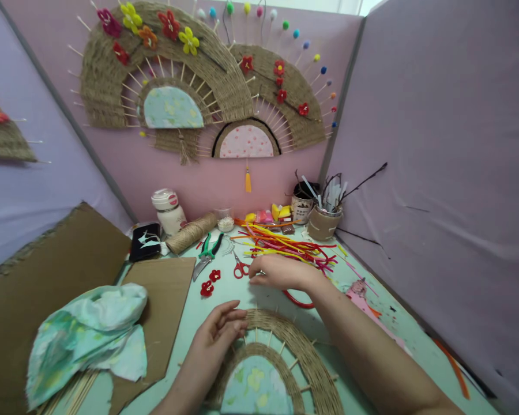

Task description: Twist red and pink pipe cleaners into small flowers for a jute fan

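A half-round fan of woven twine over thin sticks [318,360] lies before me, with a floral cloth half-circle [255,383] at its centre. My left hand [218,334] rests at the fan's upper left edge, fingers loosely bent and apart, gripping nothing visible. Above the table, my right hand [281,271] points left, its fingers curved; I see nothing clearly held. Just left of its fingertips are small red-handled scissors [241,268]. Two red fuzzy flowers [207,289] lie between the hands and the pruning shears [207,255]. Part of a red ring-shaped piece [300,300] shows under my right wrist.
Colourful pipe cleaners [285,241] lie behind my right hand. Farther back stand a twine roll [192,233], a white bottle [168,210] and a jar of twigs [325,223]. Cardboard [173,294] and crumpled cloth [90,334] occupy the left. Finished fans [99,95] hang behind.
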Demonstrator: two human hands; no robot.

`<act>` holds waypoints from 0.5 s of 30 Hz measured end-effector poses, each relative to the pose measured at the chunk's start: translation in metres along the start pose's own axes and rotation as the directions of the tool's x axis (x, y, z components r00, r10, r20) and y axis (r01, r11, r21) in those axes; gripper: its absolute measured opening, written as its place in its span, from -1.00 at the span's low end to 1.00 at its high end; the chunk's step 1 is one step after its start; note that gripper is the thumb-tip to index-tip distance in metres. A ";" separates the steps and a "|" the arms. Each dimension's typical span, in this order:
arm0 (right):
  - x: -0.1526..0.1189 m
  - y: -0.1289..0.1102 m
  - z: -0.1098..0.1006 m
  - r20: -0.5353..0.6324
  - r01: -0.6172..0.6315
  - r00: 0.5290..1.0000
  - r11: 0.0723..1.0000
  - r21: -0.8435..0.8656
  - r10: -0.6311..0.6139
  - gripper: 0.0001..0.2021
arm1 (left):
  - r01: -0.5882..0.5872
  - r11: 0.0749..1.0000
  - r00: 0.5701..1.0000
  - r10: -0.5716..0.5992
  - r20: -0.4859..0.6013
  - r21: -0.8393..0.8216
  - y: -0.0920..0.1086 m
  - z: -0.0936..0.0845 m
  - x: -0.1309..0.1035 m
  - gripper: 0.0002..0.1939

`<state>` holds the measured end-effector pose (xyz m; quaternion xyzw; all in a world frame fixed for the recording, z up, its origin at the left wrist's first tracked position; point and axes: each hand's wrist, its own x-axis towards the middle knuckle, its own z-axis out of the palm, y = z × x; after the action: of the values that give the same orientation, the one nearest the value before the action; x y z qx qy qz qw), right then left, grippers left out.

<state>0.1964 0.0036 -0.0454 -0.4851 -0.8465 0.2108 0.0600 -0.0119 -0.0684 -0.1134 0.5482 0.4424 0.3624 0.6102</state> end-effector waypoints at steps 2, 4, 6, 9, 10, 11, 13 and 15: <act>-0.002 -0.001 -0.001 0.050 0.013 0.999 1.000 0.012 -0.014 -0.78 | 0.084 0.985 0.996 -0.083 0.010 -0.154 0.009 0.000 0.002 -0.59; -0.003 0.001 -0.002 0.077 0.003 0.997 1.000 0.011 -0.003 -0.78 | 0.175 0.947 0.984 -0.174 0.027 -0.268 0.020 0.001 0.005 -0.61; -0.004 0.003 -0.004 0.074 -0.002 0.997 1.000 -0.002 0.002 -0.78 | 0.297 0.887 0.954 -0.291 0.073 -0.354 0.032 0.006 0.013 -0.64; -0.008 0.003 -0.007 0.077 -0.001 0.997 0.999 -0.034 0.004 -0.76 | 0.380 0.816 0.923 -0.362 0.126 -0.435 0.043 0.017 0.039 -0.75; -0.010 0.002 -0.009 0.084 -0.007 0.996 0.999 -0.049 0.012 -0.75 | 0.381 0.801 0.923 -0.357 0.143 -0.461 0.045 0.021 0.050 -0.79; -0.012 0.001 -0.011 0.085 -0.017 0.996 0.998 -0.068 0.023 -0.74 | 0.391 0.787 0.919 -0.359 0.161 -0.477 0.045 0.025 0.062 -0.83; -0.017 -0.001 -0.015 0.059 -0.048 0.997 0.992 -0.120 0.055 -0.74 | 0.408 0.754 0.909 -0.385 0.157 -0.514 0.043 0.034 0.086 -0.88; -0.020 -0.001 -0.018 0.016 -0.088 0.996 0.983 -0.163 0.091 -0.75 | 0.429 0.738 0.900 -0.396 0.180 -0.521 0.039 0.042 0.106 -0.85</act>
<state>0.2119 -0.0084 -0.0265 -0.5235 -0.8388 0.1495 0.0010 0.0655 0.0204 -0.0893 0.2487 0.4124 0.3136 0.8184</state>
